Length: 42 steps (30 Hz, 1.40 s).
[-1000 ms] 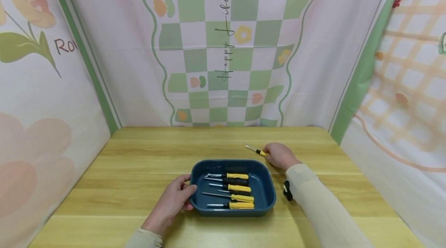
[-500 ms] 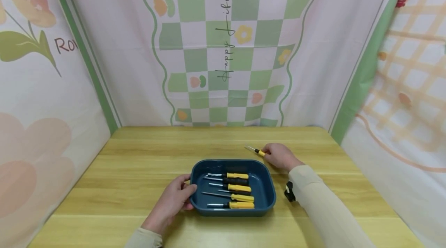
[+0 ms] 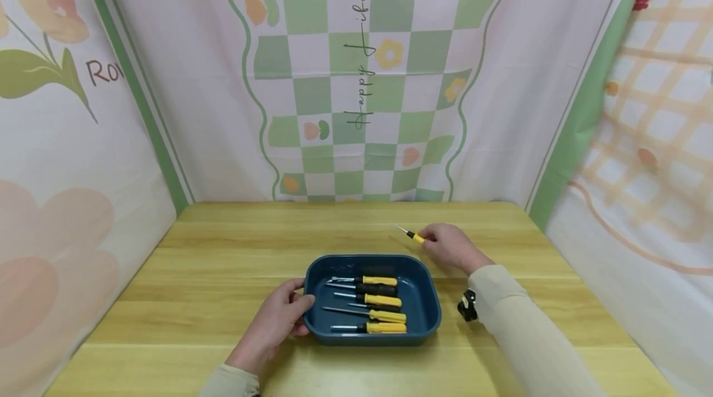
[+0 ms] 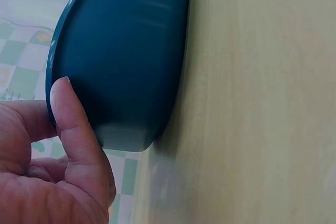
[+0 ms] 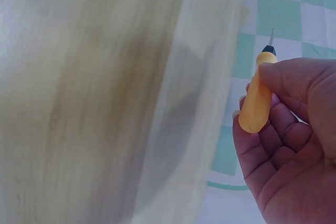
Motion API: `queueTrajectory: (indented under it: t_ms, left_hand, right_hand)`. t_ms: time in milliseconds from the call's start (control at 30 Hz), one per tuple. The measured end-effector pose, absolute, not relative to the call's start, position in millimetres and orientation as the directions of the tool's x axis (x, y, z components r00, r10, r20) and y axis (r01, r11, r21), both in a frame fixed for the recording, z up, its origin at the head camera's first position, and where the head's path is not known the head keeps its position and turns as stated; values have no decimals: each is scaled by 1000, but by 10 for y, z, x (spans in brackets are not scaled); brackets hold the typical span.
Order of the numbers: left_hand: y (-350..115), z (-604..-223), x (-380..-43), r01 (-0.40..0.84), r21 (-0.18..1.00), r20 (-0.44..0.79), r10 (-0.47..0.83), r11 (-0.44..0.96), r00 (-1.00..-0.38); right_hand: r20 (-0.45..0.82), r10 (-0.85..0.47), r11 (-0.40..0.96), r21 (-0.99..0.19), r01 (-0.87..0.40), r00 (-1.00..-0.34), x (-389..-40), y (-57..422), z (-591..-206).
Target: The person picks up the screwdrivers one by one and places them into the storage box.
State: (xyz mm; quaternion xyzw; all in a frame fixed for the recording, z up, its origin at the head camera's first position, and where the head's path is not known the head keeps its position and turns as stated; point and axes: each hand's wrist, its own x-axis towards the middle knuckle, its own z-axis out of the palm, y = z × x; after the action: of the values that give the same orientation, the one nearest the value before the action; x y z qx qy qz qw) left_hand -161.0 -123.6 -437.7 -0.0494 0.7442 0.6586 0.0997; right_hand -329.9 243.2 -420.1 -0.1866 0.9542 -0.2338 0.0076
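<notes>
A dark blue rectangular tray (image 3: 418, 298) sits near the front middle of the table, with several screwdrivers (image 3: 384, 301) lying side by side in it, their handles yellow or black. My left hand (image 3: 278, 316) grips the tray's left wall, thumb over the rim; the left wrist view shows the thumb (image 4: 73, 119) against the blue wall. Behind the tray's back right corner, my right hand (image 3: 451, 245) holds a screwdriver (image 3: 413, 235) with a yellow handle and black collar, its thin shaft pointing left and away. In the right wrist view, thumb and fingers pinch its yellow handle (image 5: 256, 103).
The wooden table (image 3: 223, 248) reaches back to a hanging cloth (image 3: 312, 93) with green and white checks. More patterned cloth walls stand at left and right. A small black device (image 3: 468, 305) is strapped at the right wrist.
My right hand has lifted slightly and shifted a little away with the screwdriver, whose shaft has swung to point farther back. The left hand and tray have stayed in place.
</notes>
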Motion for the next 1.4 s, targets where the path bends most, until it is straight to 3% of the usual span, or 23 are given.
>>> queueTrajectory:
  t_ms: [600, 1400]
  left_hand:
    - [-1230, -4374, -1609, -204, 971, -212, 52, 125, -976]
    - [-1200, -4382, -1593, -190, 975, -194, 27, 112, -981]
  right_hand:
    - [138, -404, 761, -498, -416, -904, -3135, 2368, -3909]
    - [122, -527, 646, -585, -490, -841, -2797, 2099, -3661]
